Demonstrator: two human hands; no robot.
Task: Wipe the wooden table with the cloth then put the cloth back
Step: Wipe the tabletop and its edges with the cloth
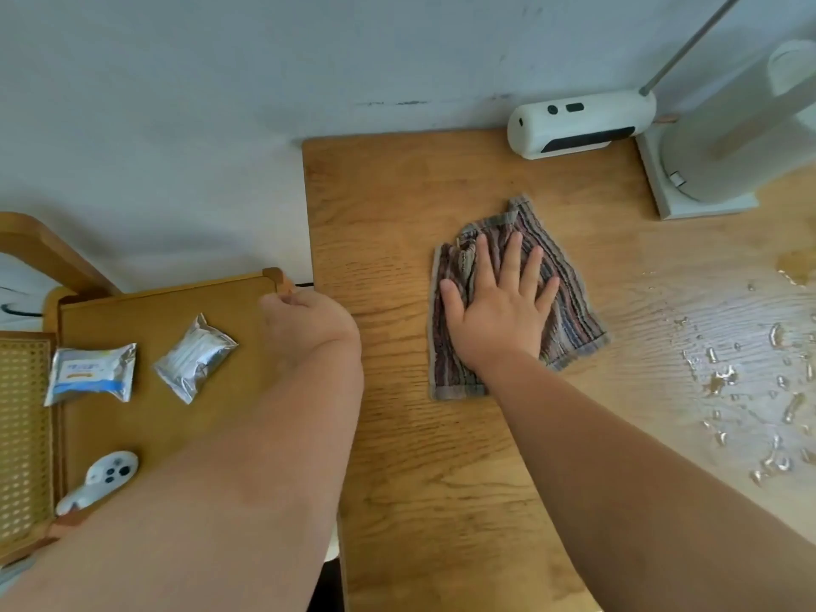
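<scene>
A striped brown and grey cloth lies flat on the wooden table. My right hand presses on it palm down, fingers spread. Water drops and a wet sheen cover the table to the right of the cloth. My left hand is curled into a loose fist at the table's left edge, next to the corner of a lower wooden side table; I see nothing in it.
A white device and a white lamp base stand at the table's back right. The side table carries two foil packets and a white controller. A white wall runs behind.
</scene>
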